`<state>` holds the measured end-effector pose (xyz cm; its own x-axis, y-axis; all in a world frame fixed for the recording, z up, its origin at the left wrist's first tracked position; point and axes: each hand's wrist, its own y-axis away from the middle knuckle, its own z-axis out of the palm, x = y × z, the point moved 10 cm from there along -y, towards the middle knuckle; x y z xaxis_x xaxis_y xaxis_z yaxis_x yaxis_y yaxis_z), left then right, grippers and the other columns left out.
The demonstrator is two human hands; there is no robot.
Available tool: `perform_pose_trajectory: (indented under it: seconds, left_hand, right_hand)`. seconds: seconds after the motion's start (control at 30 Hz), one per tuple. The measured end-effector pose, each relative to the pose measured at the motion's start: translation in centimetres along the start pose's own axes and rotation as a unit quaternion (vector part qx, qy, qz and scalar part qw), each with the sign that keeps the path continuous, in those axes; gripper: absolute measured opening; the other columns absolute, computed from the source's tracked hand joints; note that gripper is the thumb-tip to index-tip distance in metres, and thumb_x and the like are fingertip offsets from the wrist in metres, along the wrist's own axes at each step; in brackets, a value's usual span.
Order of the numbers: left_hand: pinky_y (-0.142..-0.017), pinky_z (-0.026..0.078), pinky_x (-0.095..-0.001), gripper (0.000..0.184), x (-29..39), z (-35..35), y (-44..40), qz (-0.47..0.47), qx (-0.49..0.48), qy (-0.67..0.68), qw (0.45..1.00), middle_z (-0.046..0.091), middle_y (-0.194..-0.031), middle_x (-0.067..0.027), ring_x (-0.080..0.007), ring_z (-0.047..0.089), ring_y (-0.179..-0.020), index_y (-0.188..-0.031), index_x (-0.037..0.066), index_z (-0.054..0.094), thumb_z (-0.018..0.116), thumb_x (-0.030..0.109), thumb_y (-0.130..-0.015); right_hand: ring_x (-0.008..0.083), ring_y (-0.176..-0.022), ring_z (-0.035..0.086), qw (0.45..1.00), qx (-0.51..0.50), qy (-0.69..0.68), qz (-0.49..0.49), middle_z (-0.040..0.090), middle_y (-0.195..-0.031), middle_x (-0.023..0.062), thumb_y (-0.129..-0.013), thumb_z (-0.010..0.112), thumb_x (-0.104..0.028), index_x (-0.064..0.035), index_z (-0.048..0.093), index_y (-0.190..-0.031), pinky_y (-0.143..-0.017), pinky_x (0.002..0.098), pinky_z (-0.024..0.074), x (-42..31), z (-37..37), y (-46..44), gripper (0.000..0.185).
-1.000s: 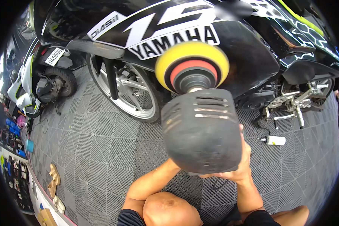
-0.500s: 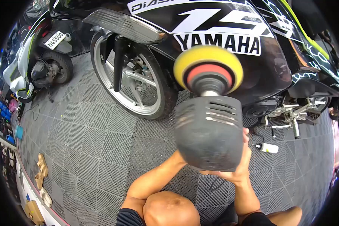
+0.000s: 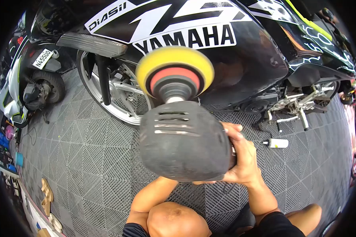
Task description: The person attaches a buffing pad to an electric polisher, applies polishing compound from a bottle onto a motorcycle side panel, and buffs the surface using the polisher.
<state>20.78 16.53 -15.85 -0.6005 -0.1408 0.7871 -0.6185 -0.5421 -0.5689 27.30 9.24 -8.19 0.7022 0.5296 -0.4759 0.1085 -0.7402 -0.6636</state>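
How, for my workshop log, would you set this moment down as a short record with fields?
Tool: black polisher with a yellow pad, its edge blurred
Right hand: grips the polisher's side
Left hand: hidden behind the polisher; left forearm leads up to it
Facing: black motorcycle panel marked YAMAHA
Pad contact with panel: cannot tell
Floor: white bottle lying on its side; tan sandals
Background: scooter, plate N455UO

Person, partial view. Left sleeve (image 3: 135, 229): black, short, plain, cut off by the frame edge. Right sleeve (image 3: 279, 226): black, short, matching, softly creased. Forearms (image 3: 265, 201): bare. Right hand (image 3: 244, 158): bare. Left knee (image 3: 178, 218): bare, rounded, small mark near top. Right leg (image 3: 305, 220): bare, bent outline.
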Motion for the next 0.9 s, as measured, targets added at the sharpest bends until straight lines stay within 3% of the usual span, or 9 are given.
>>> perform_pose_trajectory:
  seconds: [0.03,0.13,0.23,0.37,0.53,0.67,0.9]
  left_hand:
    - [-0.101,0.041,-0.0384,0.094,0.2,0.5,-0.3,0.003,-0.008,-0.008,1.0,0.056,-0.125,-0.0127,-0.0244,0.054,-0.116,-0.131,0.001,0.047,0.092,0.028,-0.053]
    - [-0.1,0.042,-0.0384,0.092,0.4,2.1,-1.1,0.016,-0.027,-0.02,0.999,0.056,-0.125,-0.0126,-0.0243,0.054,-0.115,-0.13,0.001,0.048,0.091,0.028,-0.053]
    - [-0.1,0.042,-0.0384,0.091,-0.6,4.1,-1.3,0.041,-0.035,-0.05,0.997,0.057,-0.124,-0.0125,-0.0243,0.054,-0.115,-0.13,0.002,0.048,0.091,0.028,-0.054]
    - [-0.1,0.042,-0.0383,0.088,-1.1,5.2,-0.8,0.073,-0.016,-0.091,0.993,0.057,-0.123,-0.0123,-0.0242,0.055,-0.114,-0.129,0.002,0.049,0.09,0.027,-0.055]
    - [-0.099,0.043,-0.0385,0.08,-2.8,5.1,-0.8,-0.008,-0.062,-0.031,0.998,0.058,-0.124,-0.0111,-0.0227,0.055,-0.113,-0.129,0.004,0.05,0.088,0.023,-0.061]
    - [-0.1,0.042,-0.039,0.082,-3.8,4.0,-0.2,-0.071,-0.045,0.017,0.996,0.058,-0.123,-0.0115,-0.0237,0.056,-0.112,-0.128,0.003,0.05,0.089,0.024,-0.059]
    - [-0.1,0.042,-0.0384,0.086,-0.1,2.2,0.4,0.011,0.023,-0.039,0.999,0.058,-0.123,-0.0127,-0.0239,0.056,-0.112,-0.127,0.001,0.05,0.091,0.025,-0.055]
  right_hand:
    - [0.0373,-0.099,0.064,0.999,-0.02,0.022,0.042,0.061,-0.117,0.0194,-0.054,0.088,-0.039,0.0015,0.048,-0.123,-0.084,0.0407,0.0533,1.0,-0.1,1.0,0.09]
    - [0.0371,-0.101,0.064,0.999,0.002,0.018,0.044,0.061,-0.115,0.021,-0.054,0.087,-0.042,0.002,0.047,-0.125,-0.084,0.04,0.0533,1.6,-1.5,2.1,0.093]
    - [0.0364,-0.098,0.066,0.991,0.04,-0.068,0.108,0.062,-0.111,0.0234,-0.054,0.087,-0.045,0.0062,0.048,-0.123,-0.084,0.04,0.0533,3.7,-2.3,4.7,0.094]
    - [0.0363,-0.093,0.067,0.992,0.016,-0.031,0.123,0.064,-0.105,0.0235,-0.058,0.084,-0.052,0.0094,0.051,-0.119,-0.082,0.0406,0.0539,5.0,-2.6,6.8,0.093]
    - [0.0365,-0.093,0.067,0.985,0.004,-0.073,0.159,0.065,-0.104,0.0235,-0.059,0.081,-0.056,0.0094,0.051,-0.119,-0.081,0.0404,0.054,6.5,-1.9,7.9,0.093]
    - [0.0364,-0.094,0.067,0.963,0.028,-0.168,0.21,0.064,-0.106,0.024,-0.057,0.083,-0.054,0.009,0.049,-0.122,-0.082,0.0402,0.0539,6.4,-0.7,7.2,0.097]
    - [0.0364,-0.096,0.066,0.964,0.056,-0.206,0.159,0.063,-0.11,0.0224,-0.055,0.085,-0.051,0.0079,0.045,-0.128,-0.083,0.0394,0.0541,5.1,-0.4,5.1,0.102]
